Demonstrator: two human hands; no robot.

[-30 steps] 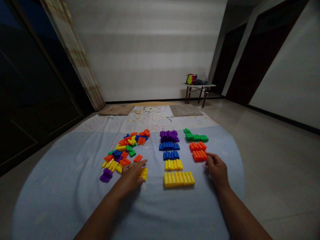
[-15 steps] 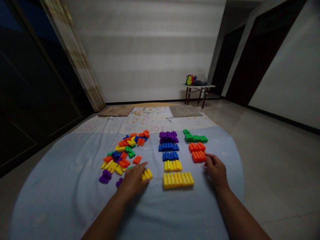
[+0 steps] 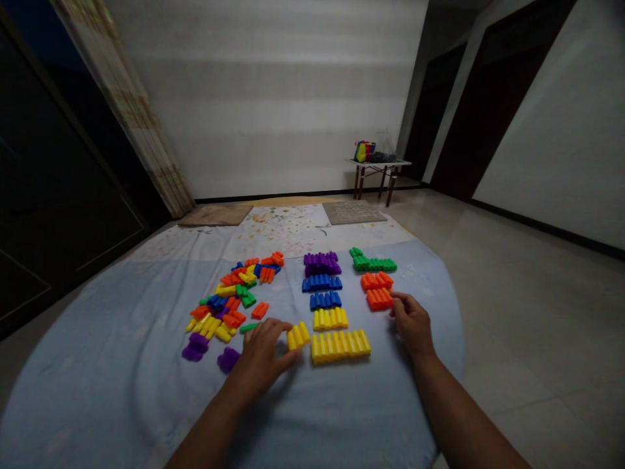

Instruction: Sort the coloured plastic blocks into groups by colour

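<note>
The left hand [image 3: 266, 352] pinches a short yellow tube block [image 3: 298, 335] between thumb and fingers, just left of the long yellow row [image 3: 340, 346] on the light-blue cloth [image 3: 293, 417]. A loose purple block [image 3: 228, 359] lies beside that hand's wrist side, and a green tube [image 3: 249, 328] lies just beyond its knuckles. The right hand [image 3: 413, 322] has its thumb and forefinger at the right end of the nearer orange row [image 3: 379, 299]; whether they grip it, I cannot tell. Beyond the long yellow row stand a shorter yellow row [image 3: 331, 319], two blue rows [image 3: 322, 283] and a purple stack [image 3: 322, 263], one behind another. A second orange row [image 3: 377, 281] and a green group [image 3: 374, 262] lie farther back on the right. A mixed-colour heap [image 3: 229, 303] spreads along the left. Farther off are a floral cloth [image 3: 286, 231], a brown mat [image 3: 217, 215], a grey mat [image 3: 354, 212] and a small folding table [image 3: 403, 163] bearing a multicoloured bag [image 3: 364, 151].
</note>
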